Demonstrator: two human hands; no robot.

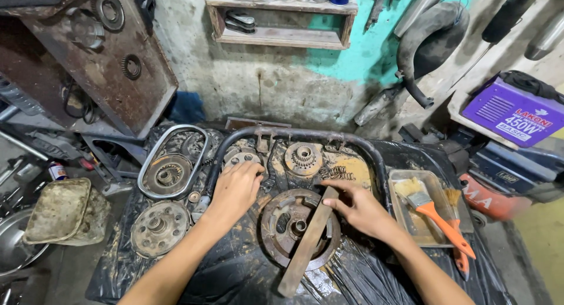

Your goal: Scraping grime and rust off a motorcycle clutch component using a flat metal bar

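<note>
Centre of the frame: my right hand [358,208] pinches the upper end of a flat rusty bar [308,241] laid across the clutch drum [299,227], fingers closed on it. My left hand [235,190], upper centre-left, rests spread on a small round part [242,159], gripping nothing. I judge the bar should sit flat across the rim.

— Any packaging around?
— A purple rectangular box [517,111] with white stripes and a red-and-white label, far right. Also a small labelled can [57,171], red and white, far left.
</note>
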